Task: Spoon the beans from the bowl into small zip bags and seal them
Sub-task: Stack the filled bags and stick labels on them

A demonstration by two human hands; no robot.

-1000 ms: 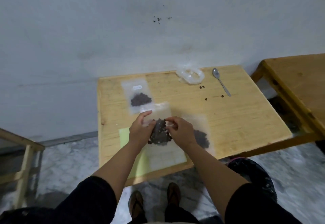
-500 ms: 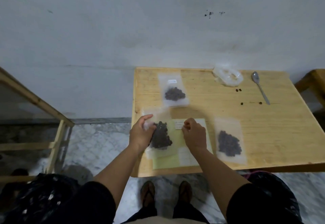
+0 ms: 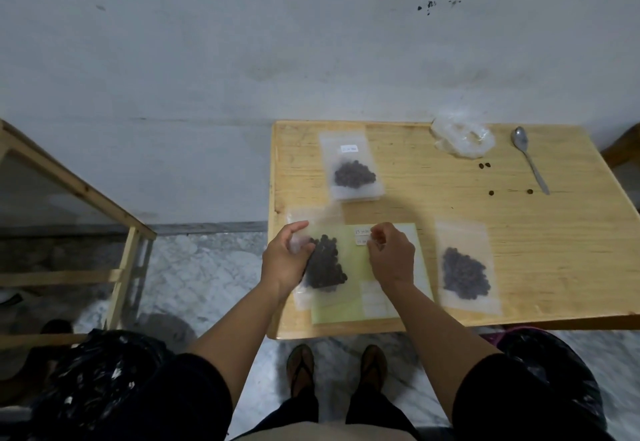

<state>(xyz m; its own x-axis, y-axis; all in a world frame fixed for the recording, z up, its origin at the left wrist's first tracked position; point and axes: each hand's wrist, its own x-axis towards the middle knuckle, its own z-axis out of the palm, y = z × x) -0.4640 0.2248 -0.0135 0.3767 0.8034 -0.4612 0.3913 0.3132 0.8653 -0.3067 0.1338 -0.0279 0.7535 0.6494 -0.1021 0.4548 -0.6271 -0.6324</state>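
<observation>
A small clear zip bag of dark beans (image 3: 325, 264) lies at the wooden table's (image 3: 519, 250) front left, and my left hand (image 3: 282, 264) grips its left side. My right hand (image 3: 391, 257) rests on a pale green sticker sheet (image 3: 346, 309), fingertips pinched at a small white label (image 3: 362, 232). Two more bean-filled bags lie flat: one at the back (image 3: 353, 172), one to the right (image 3: 465, 272). A metal spoon (image 3: 530, 163) lies at the back right. No bowl is in view.
A crumpled heap of clear plastic (image 3: 462, 136) sits by the spoon, with a few loose beans (image 3: 485, 165) near it. A wooden frame (image 3: 86, 195) stands at the left, another table's corner (image 3: 623, 150) at the right. Black bags (image 3: 97, 381) flank my legs.
My right hand has let go of the bean bag and moved right onto the sticker sheet. My left hand keeps the bag, now further left. The view has swung left.
</observation>
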